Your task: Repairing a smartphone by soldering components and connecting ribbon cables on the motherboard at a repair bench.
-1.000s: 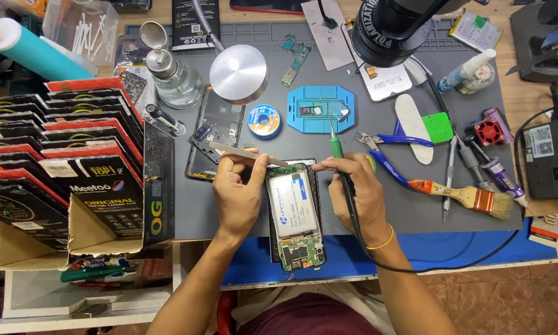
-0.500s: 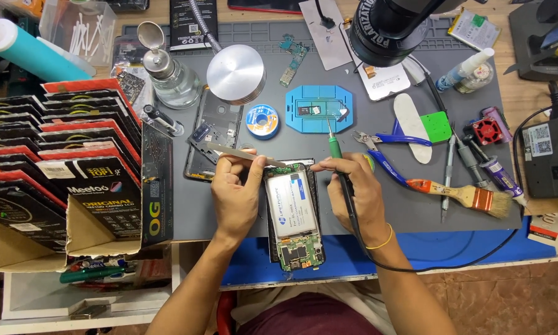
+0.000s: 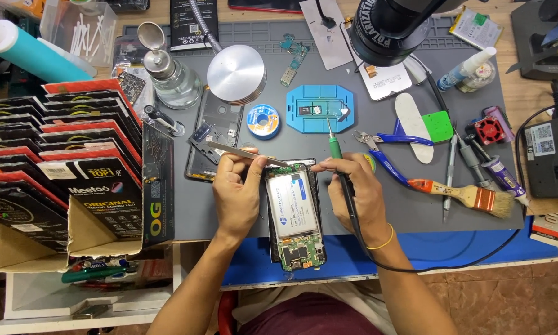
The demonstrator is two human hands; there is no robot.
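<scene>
Opened phone [image 3: 294, 214] lies between both hands [image 3: 238, 192].

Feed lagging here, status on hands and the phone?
Left hand grips tweezers, tips at open phone top edge. Right hand holds soldering iron, tip pointing away from phone. Nothing between hands and phone; pliers right of the iron.

Left hand [image 3: 236, 192] pinches tweezers [image 3: 245, 153], right hand [image 3: 353, 189] grips soldering iron [image 3: 336, 149], both at far edge of opened phone [image 3: 293, 214] on table [image 3: 415, 217].
</scene>
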